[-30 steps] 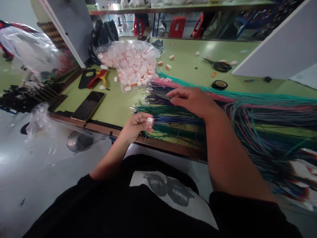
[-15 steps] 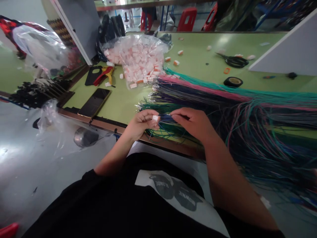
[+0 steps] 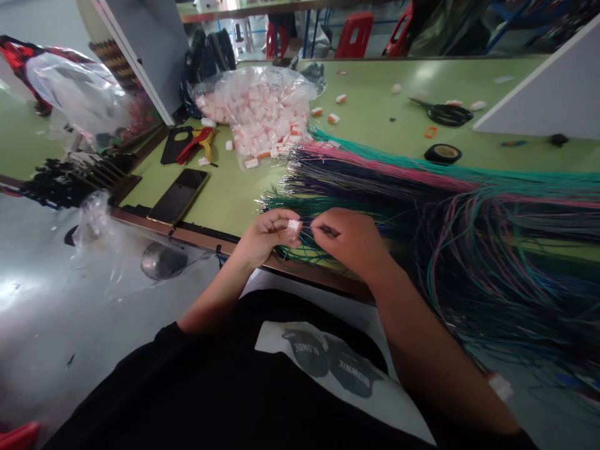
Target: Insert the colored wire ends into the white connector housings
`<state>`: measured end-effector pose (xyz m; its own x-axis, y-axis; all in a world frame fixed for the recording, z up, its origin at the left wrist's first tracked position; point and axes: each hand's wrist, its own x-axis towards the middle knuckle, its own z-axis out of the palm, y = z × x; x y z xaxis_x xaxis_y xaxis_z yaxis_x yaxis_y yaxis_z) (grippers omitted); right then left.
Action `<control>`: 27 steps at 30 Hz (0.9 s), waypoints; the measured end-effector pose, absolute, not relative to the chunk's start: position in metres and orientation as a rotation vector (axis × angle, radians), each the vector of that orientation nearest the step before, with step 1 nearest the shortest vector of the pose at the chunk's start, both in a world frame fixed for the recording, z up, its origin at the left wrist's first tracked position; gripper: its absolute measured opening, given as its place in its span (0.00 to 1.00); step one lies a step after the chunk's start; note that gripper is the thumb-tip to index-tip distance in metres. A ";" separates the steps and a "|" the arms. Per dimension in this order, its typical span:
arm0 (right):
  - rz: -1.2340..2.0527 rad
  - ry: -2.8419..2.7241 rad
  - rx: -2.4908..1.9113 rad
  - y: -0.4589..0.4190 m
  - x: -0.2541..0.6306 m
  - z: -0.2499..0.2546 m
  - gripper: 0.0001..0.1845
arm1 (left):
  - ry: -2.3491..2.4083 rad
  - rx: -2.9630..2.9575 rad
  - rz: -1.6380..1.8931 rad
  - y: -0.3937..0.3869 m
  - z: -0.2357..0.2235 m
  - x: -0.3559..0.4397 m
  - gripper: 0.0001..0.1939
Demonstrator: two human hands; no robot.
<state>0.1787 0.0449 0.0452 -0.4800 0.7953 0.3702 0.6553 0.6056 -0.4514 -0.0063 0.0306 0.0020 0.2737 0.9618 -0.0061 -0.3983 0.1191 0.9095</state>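
Note:
Between the thumb and fingers of my left hand (image 3: 269, 236) is a small white and orange connector housing (image 3: 294, 225). My right hand (image 3: 349, 239) is closed in a pinch just right of the housing, on a thin wire (image 3: 307, 226) that runs toward it; whether the wire's tip is inside cannot be made out. Beneath and behind both hands lie green wires (image 3: 309, 201) with bare metal ends pointing left. Bundles of dark, pink and teal wires (image 3: 375, 164) stretch off to the right.
A clear bag of connector housings (image 3: 262, 112) lies behind the wires. To the left are a phone (image 3: 179, 196) and red-yellow pliers (image 3: 197, 145). Black tape (image 3: 443, 154) and scissors (image 3: 447, 115) lie at the back right, near a white panel (image 3: 548, 94).
My right hand has moved left, closer to the connector housing, and its fingers have curled in more. My left hand keeps its hold on the housing in nearly the same place.

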 end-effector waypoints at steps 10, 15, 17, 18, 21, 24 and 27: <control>0.082 -2.313 -1.219 0.039 0.168 0.037 0.12 | 0.796 0.947 1.141 0.030 0.004 -0.005 0.20; 0.117 -2.277 -1.193 0.040 0.162 0.027 0.14 | 0.834 0.950 1.148 0.030 0.003 -0.005 0.21; 0.181 -2.259 -1.172 0.041 0.161 0.025 0.13 | 0.844 0.959 1.143 0.030 0.003 -0.005 0.21; 0.219 -2.252 -1.161 0.042 0.162 0.025 0.13 | 0.849 0.963 1.136 0.030 0.002 -0.005 0.21; 0.344 -2.214 -1.147 0.043 0.166 0.029 0.09 | 0.854 0.956 1.133 0.031 0.003 -0.005 0.23; 0.423 -2.169 -1.162 0.043 0.170 0.032 0.07 | 0.854 0.938 1.146 0.031 0.004 -0.004 0.25; 0.386 -2.169 -1.199 0.043 0.168 0.030 0.09 | 0.859 0.935 1.150 0.030 0.005 -0.003 0.26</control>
